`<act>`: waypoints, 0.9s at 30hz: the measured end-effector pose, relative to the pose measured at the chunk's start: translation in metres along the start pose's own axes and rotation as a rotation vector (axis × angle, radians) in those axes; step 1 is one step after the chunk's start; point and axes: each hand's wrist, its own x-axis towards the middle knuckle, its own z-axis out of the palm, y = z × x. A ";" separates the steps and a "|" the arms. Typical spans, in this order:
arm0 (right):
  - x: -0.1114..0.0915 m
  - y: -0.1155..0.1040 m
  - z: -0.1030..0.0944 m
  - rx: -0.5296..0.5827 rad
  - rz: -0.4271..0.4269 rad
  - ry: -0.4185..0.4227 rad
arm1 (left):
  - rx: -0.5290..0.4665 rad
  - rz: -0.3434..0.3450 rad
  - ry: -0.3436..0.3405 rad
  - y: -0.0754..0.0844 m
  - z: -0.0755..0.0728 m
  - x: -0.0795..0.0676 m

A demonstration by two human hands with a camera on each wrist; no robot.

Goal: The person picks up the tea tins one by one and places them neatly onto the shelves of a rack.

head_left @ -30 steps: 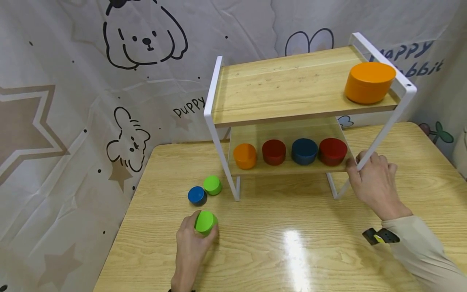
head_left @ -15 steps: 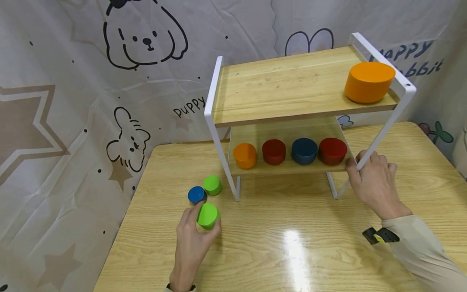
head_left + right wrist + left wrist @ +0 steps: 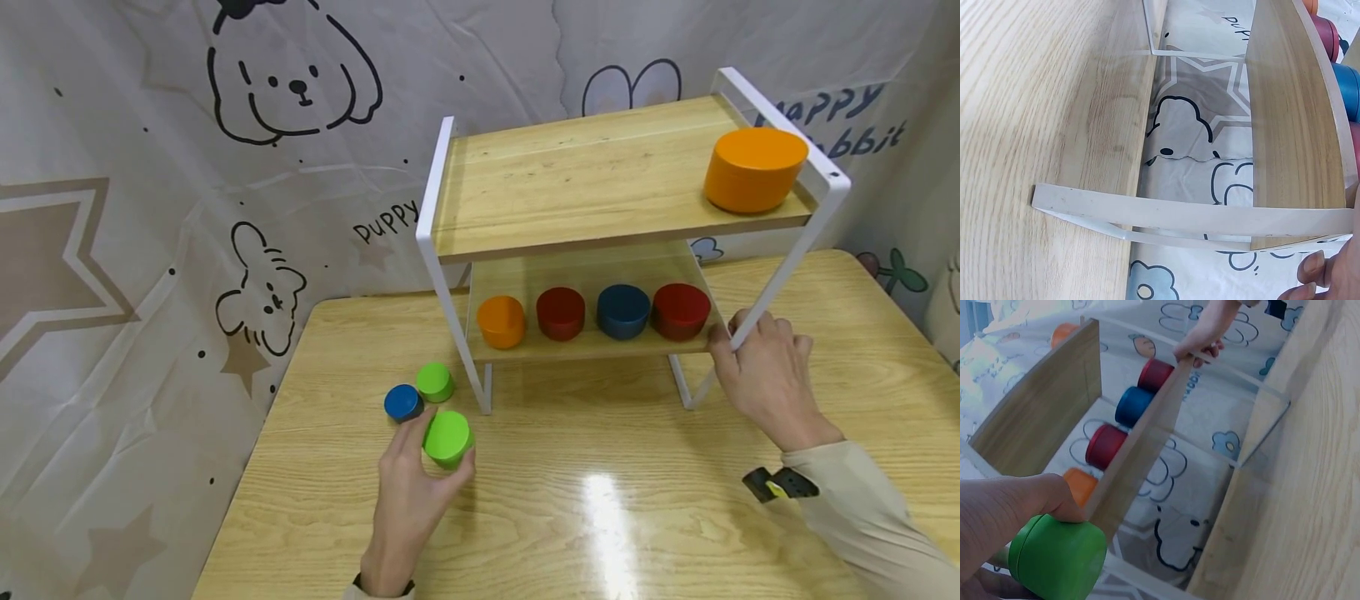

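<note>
My left hand (image 3: 416,492) pinches a round green tin (image 3: 448,439) between thumb and fingers, over the table left of the rack's front leg. The left wrist view shows this green tin (image 3: 1060,556) large, tilted, with the thumb along its side. Behind it on the table stand a small blue tin (image 3: 403,402) and another green tin (image 3: 435,382). My right hand (image 3: 767,379) grips the white-framed wooden rack (image 3: 585,179) at the right end of its lower shelf, by the front leg. In the right wrist view, only some fingertips (image 3: 1313,262) show beside the frame.
The lower shelf bears an orange tin (image 3: 501,322), a red tin (image 3: 560,314), a dark blue tin (image 3: 623,312) and a second red tin (image 3: 680,312). A larger orange tin (image 3: 756,170) sits at the top shelf's right end. A printed cloth (image 3: 225,167) hangs behind the table.
My left hand has moved forward and to the right with the green tin, which now lies nearer the rack's left leg. The right hand keeps its place on the rack.
</note>
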 end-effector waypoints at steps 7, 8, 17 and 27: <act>0.000 0.001 0.000 -0.001 0.002 0.003 | -0.048 0.064 -0.001 0.011 0.008 0.006; 0.000 0.001 0.000 0.000 0.001 0.004 | -0.055 0.072 -0.002 0.012 0.010 0.007; 0.001 0.000 0.000 0.004 0.000 0.009 | -0.056 0.131 -0.001 0.023 0.019 0.012; 0.000 0.000 0.000 0.007 -0.002 0.007 | -0.056 0.135 -0.041 0.035 0.018 0.019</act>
